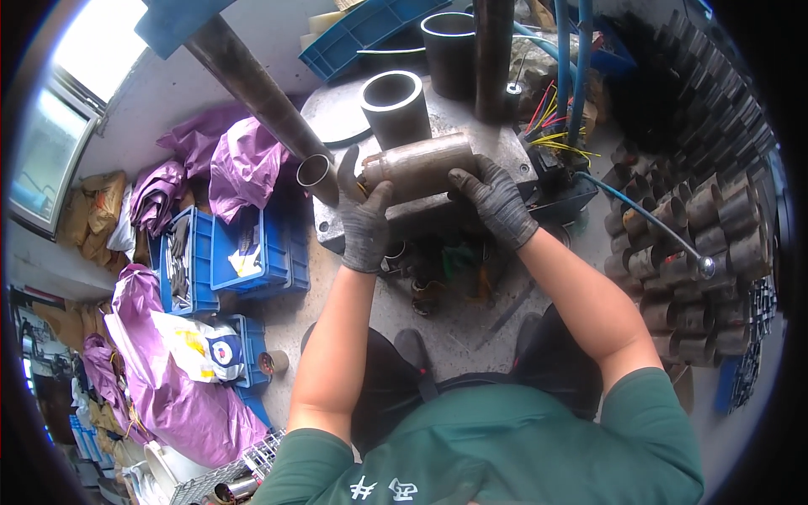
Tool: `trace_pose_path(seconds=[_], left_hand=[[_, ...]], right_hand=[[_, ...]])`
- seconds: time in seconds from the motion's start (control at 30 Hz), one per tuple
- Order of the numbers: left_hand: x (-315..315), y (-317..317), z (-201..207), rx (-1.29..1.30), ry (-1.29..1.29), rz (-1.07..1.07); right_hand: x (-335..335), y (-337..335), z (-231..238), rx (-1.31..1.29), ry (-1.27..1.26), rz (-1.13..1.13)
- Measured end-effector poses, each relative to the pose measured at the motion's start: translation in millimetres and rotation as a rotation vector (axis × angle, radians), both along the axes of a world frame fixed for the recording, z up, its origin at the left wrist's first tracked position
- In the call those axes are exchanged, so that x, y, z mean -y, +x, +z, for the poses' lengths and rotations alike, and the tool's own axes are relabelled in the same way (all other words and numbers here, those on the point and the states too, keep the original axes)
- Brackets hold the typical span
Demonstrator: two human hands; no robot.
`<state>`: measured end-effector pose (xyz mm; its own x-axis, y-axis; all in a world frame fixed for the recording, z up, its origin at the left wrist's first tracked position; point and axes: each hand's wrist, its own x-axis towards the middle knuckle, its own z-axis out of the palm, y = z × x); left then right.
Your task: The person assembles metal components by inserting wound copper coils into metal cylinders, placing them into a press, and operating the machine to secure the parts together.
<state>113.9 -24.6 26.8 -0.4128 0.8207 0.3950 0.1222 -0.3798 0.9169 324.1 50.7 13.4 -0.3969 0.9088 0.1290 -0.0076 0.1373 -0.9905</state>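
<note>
A worn metal tube (425,167) lies sideways between my hands, over the front of a metal machine table (335,231). My left hand (365,225), in a grey glove, is closed on the tube's left end, its thumb in front. My right hand (498,204), gloved alike, grips the right end with the thumb on the near side; its other fingers are mostly hidden. Just behind the tube stands a short, thick-walled dark cylinder (397,122) with a bright rim. A slanting steel column (252,84) comes down close to my left hand.
A vertical dark column (493,67) and another thick cylinder (450,63) stand behind. Many metal tubes (699,219) are stacked at the right, near a ball-ended lever (705,268). Blue crates (252,261) and purple sheeting (168,379) fill the left. Loose coloured wires (555,126) hang at the back right.
</note>
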Motion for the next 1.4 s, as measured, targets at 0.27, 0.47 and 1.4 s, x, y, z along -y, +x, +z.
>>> trace_pose_path(seconds=[0.27, 0.47, 1.4], left_hand=[[-14.9, -20.1, -42.5, 0.135, -0.156, -0.042], [-4.6, 0.2, -30.5, 0.038, -0.076, 0.066], [-0.3, -8.3, -19.8, 0.073, -0.221, 0.221]], right_hand=[[-12.3, 2.8, -5.9, -0.042, -0.204, 0.122], [1.0, -1.5, -13.1, -0.123, -0.249, 0.048], [-0.8, -1.8, 10.9, -0.304, -0.681, 0.137]])
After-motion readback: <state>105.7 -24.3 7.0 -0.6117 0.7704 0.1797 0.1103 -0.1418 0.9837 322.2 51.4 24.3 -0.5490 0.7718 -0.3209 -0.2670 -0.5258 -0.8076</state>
